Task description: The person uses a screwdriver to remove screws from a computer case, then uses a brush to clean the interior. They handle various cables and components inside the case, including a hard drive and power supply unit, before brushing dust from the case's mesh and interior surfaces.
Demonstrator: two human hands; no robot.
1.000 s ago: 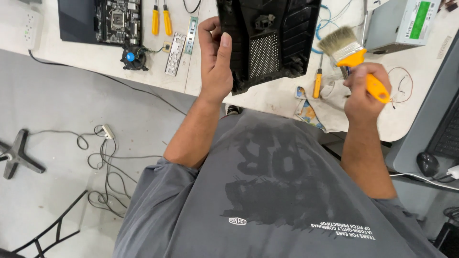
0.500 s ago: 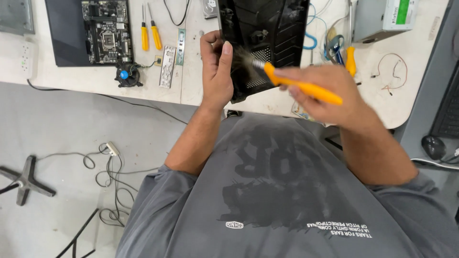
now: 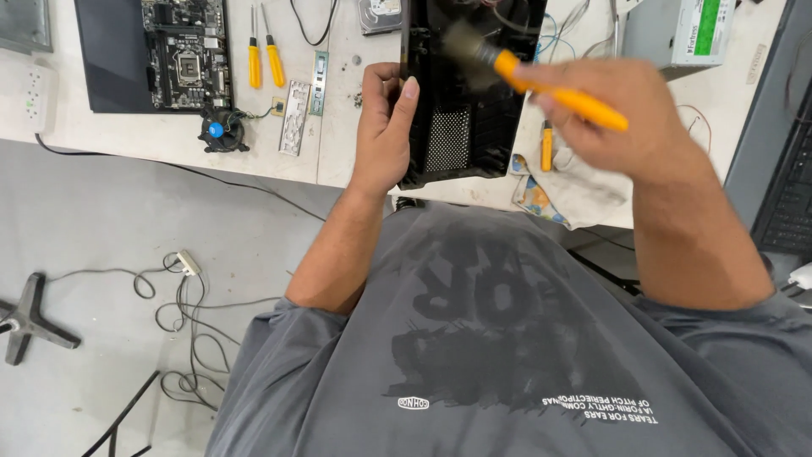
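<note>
The black plastic computer front panel stands tilted at the near edge of the white workbench. I judge it light and stiff, but its clips and perforated grille look fragile, so the solid side rail is the place to grip. My left hand clasps that left rail. My right hand is clenched on the orange-handled paintbrush, bristles against the panel's upper part. Left of the panel lie a memory stick, two yellow screwdrivers and a motherboard.
</note>
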